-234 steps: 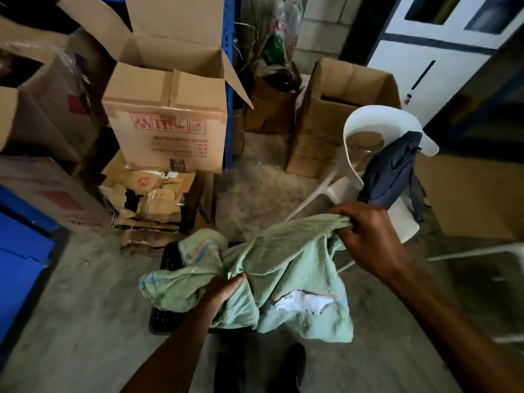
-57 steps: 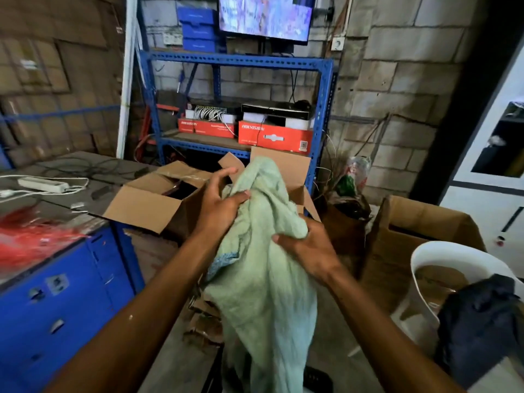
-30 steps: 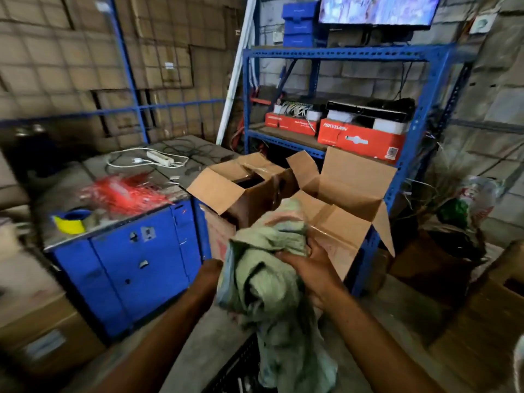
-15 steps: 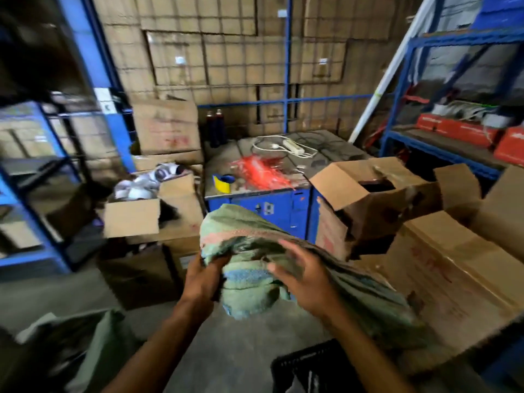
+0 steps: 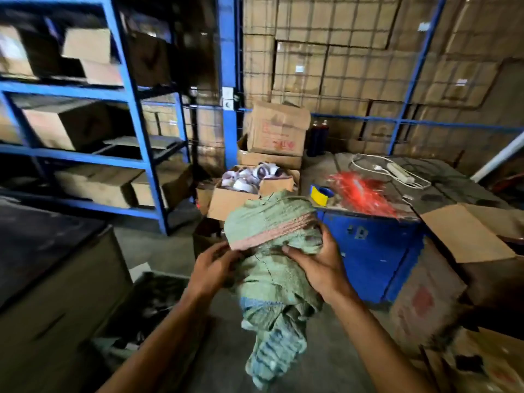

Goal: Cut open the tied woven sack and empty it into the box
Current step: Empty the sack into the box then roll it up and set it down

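Both hands are holding a crumpled green woven sack (image 5: 272, 228) in front of the body, above the concrete floor (image 5: 170, 245). The left hand (image 5: 212, 268) is closing its grip on the lower left edge of the bundle, fingers curling under a pinkish-brown woven band (image 5: 272, 231) that is running across the cloth. The right hand (image 5: 317, 265) is gripping the right side, fingers spread over the folds. The sack is looking limp and coarse-textured, its loose end (image 5: 272, 355) hanging down below the hands, showing pale blue stripes. Behind it, a blue metal cabinet (image 5: 374, 251) is carrying on its dusty dark surface (image 5: 453, 182) a heap of red plastic strands (image 5: 360, 191), a roll of yellow and blue tape (image 5: 320, 192) and a white power strip (image 5: 399, 173) with its cable. An open cardboard box (image 5: 235, 197) is holding whitish rolls, with a closed box (image 5: 278, 131) bearing red print, too blurred to read, stacked behind it. At right, another cardboard box (image 5: 467, 236) is standing with a flap open. Blue steel shelving (image 5: 127, 89) at left is holding more cartons.
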Motion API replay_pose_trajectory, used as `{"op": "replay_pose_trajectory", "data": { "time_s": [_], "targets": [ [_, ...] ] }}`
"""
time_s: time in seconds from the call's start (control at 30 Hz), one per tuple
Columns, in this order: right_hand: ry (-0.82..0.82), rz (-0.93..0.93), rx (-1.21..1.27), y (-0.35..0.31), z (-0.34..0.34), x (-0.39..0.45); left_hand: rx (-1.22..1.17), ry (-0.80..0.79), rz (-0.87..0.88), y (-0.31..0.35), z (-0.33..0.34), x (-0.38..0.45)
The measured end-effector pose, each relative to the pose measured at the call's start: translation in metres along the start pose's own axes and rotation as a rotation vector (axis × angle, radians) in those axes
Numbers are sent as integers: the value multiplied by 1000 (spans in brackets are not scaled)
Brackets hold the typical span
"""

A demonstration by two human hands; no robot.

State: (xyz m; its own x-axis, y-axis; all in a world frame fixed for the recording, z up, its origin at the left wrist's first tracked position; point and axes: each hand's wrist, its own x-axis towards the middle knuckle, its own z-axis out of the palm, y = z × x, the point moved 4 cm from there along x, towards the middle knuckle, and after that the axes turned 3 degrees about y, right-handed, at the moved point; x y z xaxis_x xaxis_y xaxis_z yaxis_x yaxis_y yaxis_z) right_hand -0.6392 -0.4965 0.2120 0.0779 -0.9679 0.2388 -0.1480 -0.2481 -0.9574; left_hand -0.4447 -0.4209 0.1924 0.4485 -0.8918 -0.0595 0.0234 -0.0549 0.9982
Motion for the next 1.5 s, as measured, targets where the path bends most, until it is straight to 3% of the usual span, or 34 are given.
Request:
{"op": "replay_pose_trajectory", "data": {
  "time_s": [0.07,0.1,0.2,0.27,0.3,0.37,0.43,0.5,0.57,0.73,0.83,0.9,0.93,1.07,1.23,1.37,1.5],
  "targets": [
    [-131,-93,-44,-10,32,2,-185,-166,-140,6,1,-7],
    [-247,-117,-49,-11,58,2,-196,-176,-153,6,-8,-6],
    [-632,12,-62,-13,131,-10,-278,76,-78,2,-65,9],
    [-739,31,-95,-14,154,-9,-361,264,-94,-8,-107,14],
    [-719,-8,-115,-19,161,-4,-382,321,-100,-11,-127,14],
    [-527,-101,-139,-33,162,11,-407,385,-136,-19,-162,10],
    [-455,-24,-165,-38,168,19,-435,329,-148,-26,-181,6],
    [-672,130,-91,-43,197,9,-367,225,-174,-31,-185,6],
    [-856,112,-72,-41,234,-5,-238,217,-202,-38,-191,11],
    [-835,-6,88,-36,293,10,19,445,-86,-48,-258,49],
    [-1034,-69,99,-29,325,35,-119,326,54,-56,-287,71],
    [-1137,-66,62,-19,353,53,-195,191,39,-68,-291,84],
    [-1157,-64,38,-12,367,63,-205,197,1,-78,-292,89],
    [-1224,-106,-85,41,431,110,-160,494,-65,-125,-307,133],
    [-1250,-170,-112,124,500,165,-360,518,-217,-177,-308,186],
    [-1286,-219,-181,219,560,182,-142,735,-276,-230,-311,237],
    [-1321,-266,-193,307,611,169,-84,1003,-337,-321,-317,266]
  ]
}}
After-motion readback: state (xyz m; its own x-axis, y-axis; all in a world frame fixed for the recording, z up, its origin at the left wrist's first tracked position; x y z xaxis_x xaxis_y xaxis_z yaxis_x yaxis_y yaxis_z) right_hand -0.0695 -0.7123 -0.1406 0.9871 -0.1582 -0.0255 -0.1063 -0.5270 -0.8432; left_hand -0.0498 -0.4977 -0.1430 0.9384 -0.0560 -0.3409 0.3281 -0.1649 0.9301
